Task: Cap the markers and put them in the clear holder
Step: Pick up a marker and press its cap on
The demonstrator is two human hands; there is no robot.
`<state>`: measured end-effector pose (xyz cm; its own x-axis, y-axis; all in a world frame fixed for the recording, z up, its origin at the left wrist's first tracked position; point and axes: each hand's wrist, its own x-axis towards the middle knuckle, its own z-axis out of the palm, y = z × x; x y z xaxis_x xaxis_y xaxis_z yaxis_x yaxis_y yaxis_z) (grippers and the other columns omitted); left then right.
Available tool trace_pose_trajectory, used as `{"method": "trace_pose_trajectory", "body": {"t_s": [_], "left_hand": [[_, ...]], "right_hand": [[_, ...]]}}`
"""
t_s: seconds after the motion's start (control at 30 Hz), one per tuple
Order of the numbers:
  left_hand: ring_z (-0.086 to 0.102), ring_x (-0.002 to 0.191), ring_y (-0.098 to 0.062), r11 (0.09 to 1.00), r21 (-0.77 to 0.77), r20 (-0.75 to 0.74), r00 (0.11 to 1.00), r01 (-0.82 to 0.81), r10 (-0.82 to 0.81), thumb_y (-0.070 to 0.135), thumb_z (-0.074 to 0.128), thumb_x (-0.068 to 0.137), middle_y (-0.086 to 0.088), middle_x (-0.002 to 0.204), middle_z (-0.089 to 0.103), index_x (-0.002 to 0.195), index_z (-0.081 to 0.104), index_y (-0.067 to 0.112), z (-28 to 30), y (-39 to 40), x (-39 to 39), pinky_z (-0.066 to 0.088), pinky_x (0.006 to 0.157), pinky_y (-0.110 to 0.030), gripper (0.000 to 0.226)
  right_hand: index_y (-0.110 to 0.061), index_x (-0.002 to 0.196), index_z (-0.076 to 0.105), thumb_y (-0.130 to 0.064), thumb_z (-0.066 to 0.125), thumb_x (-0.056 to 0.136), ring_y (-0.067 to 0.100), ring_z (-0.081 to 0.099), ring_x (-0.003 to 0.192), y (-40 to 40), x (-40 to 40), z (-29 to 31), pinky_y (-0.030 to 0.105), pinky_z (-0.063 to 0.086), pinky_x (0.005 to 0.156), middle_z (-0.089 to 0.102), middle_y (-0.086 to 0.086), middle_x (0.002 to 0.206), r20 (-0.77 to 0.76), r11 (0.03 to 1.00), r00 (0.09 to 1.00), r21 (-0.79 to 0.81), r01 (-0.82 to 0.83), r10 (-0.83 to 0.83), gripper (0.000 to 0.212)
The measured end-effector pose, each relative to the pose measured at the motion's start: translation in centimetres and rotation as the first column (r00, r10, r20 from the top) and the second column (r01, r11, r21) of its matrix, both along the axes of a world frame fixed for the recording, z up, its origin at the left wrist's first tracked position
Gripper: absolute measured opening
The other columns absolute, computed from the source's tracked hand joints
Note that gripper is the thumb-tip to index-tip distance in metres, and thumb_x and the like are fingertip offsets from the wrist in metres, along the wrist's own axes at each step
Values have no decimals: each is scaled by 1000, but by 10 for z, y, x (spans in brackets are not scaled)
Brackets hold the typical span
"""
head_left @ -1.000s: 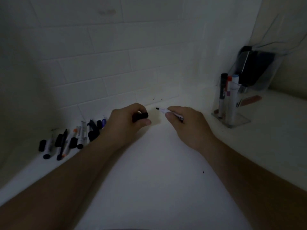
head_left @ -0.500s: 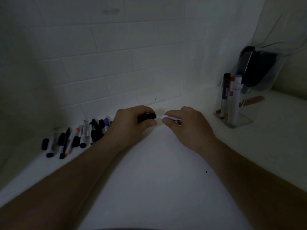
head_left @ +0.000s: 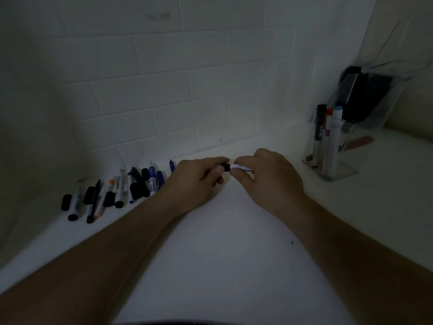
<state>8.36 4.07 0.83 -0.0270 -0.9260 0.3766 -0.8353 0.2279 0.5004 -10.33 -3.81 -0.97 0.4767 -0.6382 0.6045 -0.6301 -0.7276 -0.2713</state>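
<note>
My left hand (head_left: 196,181) pinches a black cap (head_left: 225,167), and my right hand (head_left: 267,177) grips a white marker (head_left: 241,167). The cap sits over the marker's tip, and both hands meet above the white counter near the tiled wall. The clear holder (head_left: 337,148) stands to the right with several capped markers upright in it. A row of loose markers and caps (head_left: 112,193) lies on the counter to the left, by the wall.
Behind the holder, a second clear container (head_left: 370,99) leans against the wall with dark objects inside. A pinkish flat item (head_left: 359,142) lies beside it. The white counter (head_left: 222,242) stretches toward me between my forearms.
One second ago the cap and the bare marker tip were apart. My hands came together, and the cap is now pushed onto the marker's tip.
</note>
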Motion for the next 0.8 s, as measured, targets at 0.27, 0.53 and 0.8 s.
{"method": "trace_pose_trajectory", "body": {"t_s": [0.27, 0.53, 0.8], "left_hand": [[60, 80, 13, 999, 26, -51, 998, -27, 28, 22, 69, 91, 24, 86, 68, 104, 72, 33, 2, -2, 9, 39, 71, -3, 17], [69, 77, -4, 997, 31, -138, 988, 75, -70, 9, 84, 73, 13, 79, 75, 80, 76, 33, 6, 4, 12, 52, 72, -16, 26], [68, 79, -2, 997, -2, -145, 987, 75, -74, 10, 83, 74, 16, 79, 75, 78, 72, 42, 5, 2, 13, 49, 74, -13, 34]], "right_hand": [[-18, 83, 75, -53, 46, 95, 4, 56, 78, -21, -4, -4, 39, 52, 66, 65, 8, 76, 83, 982, 980, 48, -185, 181, 47], [-10, 89, 80, -50, 54, 91, 33, 71, 73, -10, -12, 4, 56, 60, 69, 73, 16, 84, 79, 970, 967, -11, -243, 243, 48], [-34, 99, 75, -40, 69, 87, 11, 62, 90, 3, -18, 18, 33, 52, 80, 67, -7, 99, 11, 968, 982, 168, -188, 189, 15]]}}
